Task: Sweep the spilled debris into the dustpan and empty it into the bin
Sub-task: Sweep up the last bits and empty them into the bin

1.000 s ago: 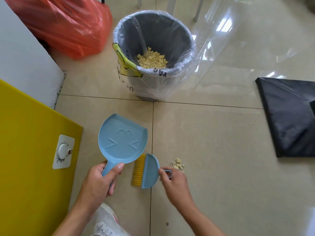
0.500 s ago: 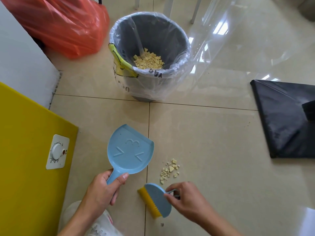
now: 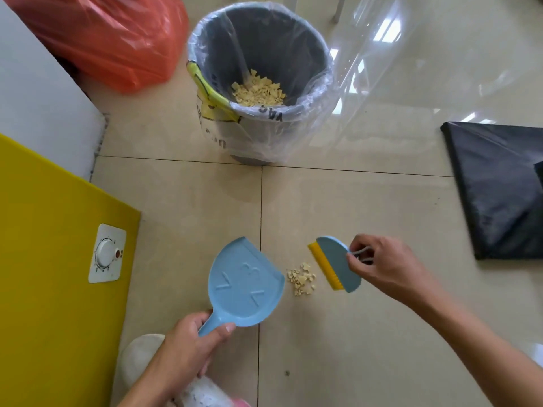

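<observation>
- Blue plastic dustpan [image 3: 245, 284] lies low on the beige tile floor [image 3: 367, 215], seen from the head camera; its open mouth points to the right, toward the debris [image 3: 301, 279].
- The left hand [image 3: 191, 345] is closed around the dustpan handle, with the thumb lying on top of the handle near the pan.
- The debris is a small heap of pale yellow crumbs on the floor, between the dustpan mouth and the brush [image 3: 336, 264], just beside both.
- The brush is blue with yellow bristles; its bristle edge faces left, toward the heap.
- The right hand [image 3: 385, 267] pinches the brush by a thin loop at its back, with the fingers curled around it.
- The bin [image 3: 264, 83] stands farther away on the floor, well apart from the heap; it is grey and lined with a clear bag.
- More of the same yellow crumbs lie in the bottom of the bin.
- An orange bag [image 3: 111, 36] sits to the left of the bin.
- A yellow panel [image 3: 53, 289] with a white dial [image 3: 107, 254] fills the left side.
- A black sheet [image 3: 496, 186] lies on the floor at the right.
- A pale shoe [image 3: 138, 359] shows beside the left wrist.
</observation>
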`<state>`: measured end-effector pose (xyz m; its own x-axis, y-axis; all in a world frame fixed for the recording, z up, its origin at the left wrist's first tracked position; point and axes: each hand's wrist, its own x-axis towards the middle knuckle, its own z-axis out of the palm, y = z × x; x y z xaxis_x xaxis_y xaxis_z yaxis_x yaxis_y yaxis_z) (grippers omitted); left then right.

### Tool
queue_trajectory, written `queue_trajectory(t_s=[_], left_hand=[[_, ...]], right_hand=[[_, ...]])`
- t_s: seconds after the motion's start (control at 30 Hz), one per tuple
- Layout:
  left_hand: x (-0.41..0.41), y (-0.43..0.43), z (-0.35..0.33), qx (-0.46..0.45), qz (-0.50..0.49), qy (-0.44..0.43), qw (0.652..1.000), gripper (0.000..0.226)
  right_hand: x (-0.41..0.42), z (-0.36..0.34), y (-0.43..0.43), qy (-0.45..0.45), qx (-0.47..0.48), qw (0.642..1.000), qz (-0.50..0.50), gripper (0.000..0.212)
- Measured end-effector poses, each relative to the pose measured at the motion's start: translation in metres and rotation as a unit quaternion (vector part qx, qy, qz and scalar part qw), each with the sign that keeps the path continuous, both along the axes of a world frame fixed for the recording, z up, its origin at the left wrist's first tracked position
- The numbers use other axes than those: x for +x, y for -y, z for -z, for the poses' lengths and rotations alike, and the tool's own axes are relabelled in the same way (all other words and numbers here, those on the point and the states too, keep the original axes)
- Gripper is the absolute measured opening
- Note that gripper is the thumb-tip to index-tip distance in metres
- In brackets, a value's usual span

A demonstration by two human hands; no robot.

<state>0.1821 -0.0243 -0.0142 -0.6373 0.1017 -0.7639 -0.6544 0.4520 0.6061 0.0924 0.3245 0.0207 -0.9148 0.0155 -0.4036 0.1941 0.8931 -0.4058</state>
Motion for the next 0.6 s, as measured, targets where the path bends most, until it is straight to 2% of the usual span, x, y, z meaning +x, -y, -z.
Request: queue_trajectory(t_s=[0.1,0.23,0.3,0.4,0.53,0.6], left_hand=[[0.010,0.000,0.002,0.003,0.078,0.096,0.992,0.029],[0.010,-0.007,0.006,0.060,0.108,0.193,0.973,0.030],[0.005,-0.009,0.011,0.067,0.096,0.216,0.969,0.032],[-0.006,-0.015,0.020,0.072,0.078,0.265,0.958,0.023],[-0.008,-0.028,0.029,0.096,0.044,0.319,0.942,0.019],[-0.007,-0.032,0.032,0.108,0.029,0.326,0.939,0.018]], right_hand=[[0.004,0.009,-0.006,-0.046,0.068,0.997,-0.010,0.009],[0.020,0.027,0.009,-0.052,0.136,0.985,-0.097,0.017],[0.026,0.032,0.024,-0.047,0.133,0.982,-0.126,0.016],[0.035,0.037,0.046,-0.064,0.127,0.977,-0.158,0.013],[0.047,0.040,0.059,-0.053,0.105,0.984,-0.134,0.013],[0.057,0.039,0.065,-0.045,0.081,0.989,-0.118,0.021]])
